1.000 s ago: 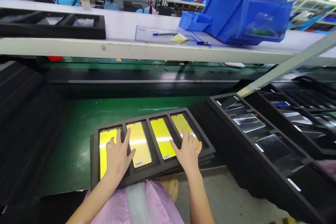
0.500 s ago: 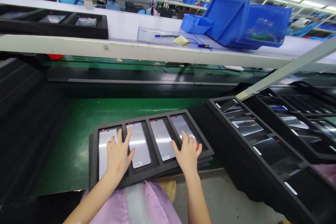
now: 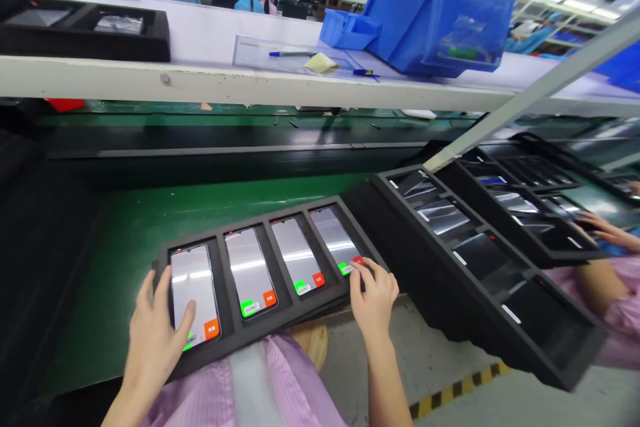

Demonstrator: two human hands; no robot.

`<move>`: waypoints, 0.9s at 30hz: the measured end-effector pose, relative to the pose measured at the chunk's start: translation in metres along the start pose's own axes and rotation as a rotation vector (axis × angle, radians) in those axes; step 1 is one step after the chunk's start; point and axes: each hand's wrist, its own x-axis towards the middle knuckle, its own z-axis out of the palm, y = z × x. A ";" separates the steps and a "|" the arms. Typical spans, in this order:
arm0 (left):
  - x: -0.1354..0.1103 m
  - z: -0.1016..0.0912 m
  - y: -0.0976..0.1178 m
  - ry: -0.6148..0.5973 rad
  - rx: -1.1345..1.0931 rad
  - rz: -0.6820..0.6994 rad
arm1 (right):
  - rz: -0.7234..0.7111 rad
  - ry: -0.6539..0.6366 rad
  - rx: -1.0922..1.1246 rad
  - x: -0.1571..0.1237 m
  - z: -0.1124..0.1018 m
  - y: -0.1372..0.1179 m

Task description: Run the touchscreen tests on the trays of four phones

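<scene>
A black foam tray [image 3: 295,310] lies tilted at the bench's front edge, with several phones face up in its slots. Over the leftmost phone [image 3: 193,280], my left hand [image 3: 155,330] is spread open, thumb above the screen and fingers along the tray's left side. My right hand [image 3: 374,290] has its fingers bent but apart, fingertips at the lower end of the rightmost phone [image 3: 333,233]. Between them sit two more phones, one left of centre [image 3: 247,263] and one right of centre [image 3: 296,247]. Each lit pale screen shows green and red or orange patches at its bottom.
At right, a tall stack of black trays [image 3: 473,247] holds dark-screened phones. Another person's hand [image 3: 607,230] reaches over trays beyond it. A white shelf [image 3: 200,83] carries blue bins [image 3: 405,23], a pen and a tray. A slanted post [image 3: 500,113] rises at right.
Green and red or orange patches have appeared on the phone screens. My left hand has moved left and down; my right hand stays by the rightmost phone. The view has shifted right.
</scene>
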 end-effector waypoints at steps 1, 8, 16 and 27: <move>-0.006 -0.001 -0.009 -0.032 -0.067 -0.085 | -0.011 -0.012 -0.018 -0.002 -0.001 0.000; -0.036 0.015 -0.033 -0.086 -0.428 -0.126 | -0.088 -0.037 -0.122 -0.008 -0.006 -0.012; -0.035 0.030 -0.052 -0.087 -0.487 -0.124 | -0.330 -0.218 0.160 -0.029 -0.018 -0.061; -0.021 0.019 -0.027 -0.057 -0.854 -0.335 | -0.644 -0.328 0.370 -0.041 -0.012 -0.125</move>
